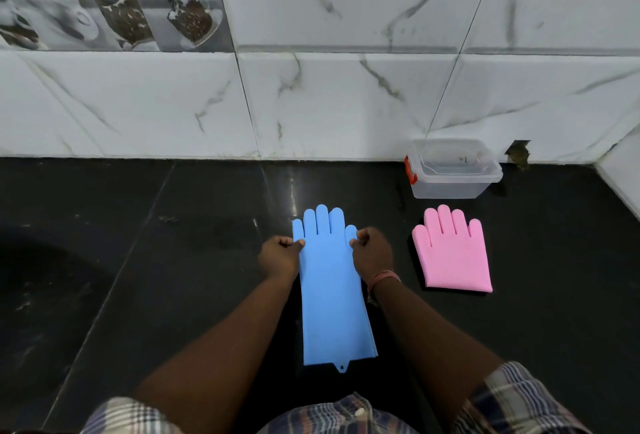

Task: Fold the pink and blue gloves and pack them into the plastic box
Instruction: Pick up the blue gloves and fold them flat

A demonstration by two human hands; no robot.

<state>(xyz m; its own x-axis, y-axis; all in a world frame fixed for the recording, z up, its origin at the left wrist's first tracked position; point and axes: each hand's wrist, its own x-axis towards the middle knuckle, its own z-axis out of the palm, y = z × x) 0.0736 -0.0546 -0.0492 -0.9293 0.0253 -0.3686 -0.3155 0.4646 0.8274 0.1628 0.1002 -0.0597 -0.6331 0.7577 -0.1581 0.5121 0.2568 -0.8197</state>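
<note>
Lying lengthwise, blue glove fingers toward wall, left hand, right hand grip pinching its edges

Blue glove and pink glove on a glossy black counter. Clear box, orange-red latch. White grey-veined marble wall, plaid sleeves.

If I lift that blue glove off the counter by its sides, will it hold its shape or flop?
Likely flop. The blue glove is long and lies thin and flat on the counter, so its cuff would probably droop below where the left hand and right hand pinch its edges. Its smooth, rubbery look suggests it may spring back when folded.
</note>
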